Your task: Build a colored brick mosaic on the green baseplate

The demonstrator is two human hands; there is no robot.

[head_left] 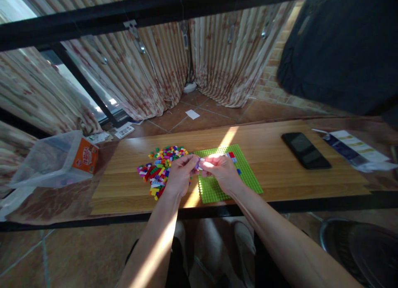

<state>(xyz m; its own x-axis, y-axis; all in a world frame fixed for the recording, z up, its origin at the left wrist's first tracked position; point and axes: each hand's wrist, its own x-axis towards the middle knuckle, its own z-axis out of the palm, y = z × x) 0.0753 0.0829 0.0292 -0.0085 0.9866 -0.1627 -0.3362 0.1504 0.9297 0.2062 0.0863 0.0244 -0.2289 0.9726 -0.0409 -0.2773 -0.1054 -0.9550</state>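
My left hand (182,172) is closed, fingertips pinching a small purple toy brick (197,165). Fingertip to fingertip with it, my right hand (224,172) is closed on a small whitish toy brick (202,160). Fingers partly cover both pieces, and I cannot tell whether they are joined. Below my right hand lies a green studded baseplate (248,178), with a red brick (231,154) and a blue brick (239,171) near its right side. A pile of mixed toy bricks (158,168) spreads on the table to the left, partly behind my left hand.
The wooden table top (124,172) carries a black phone (306,150) on the right. Beyond it are printed paper sheets (357,147). A clear plastic box (51,159) with an orange label sits at the left. Below the table, a dark round stool (357,250) stands at the right.
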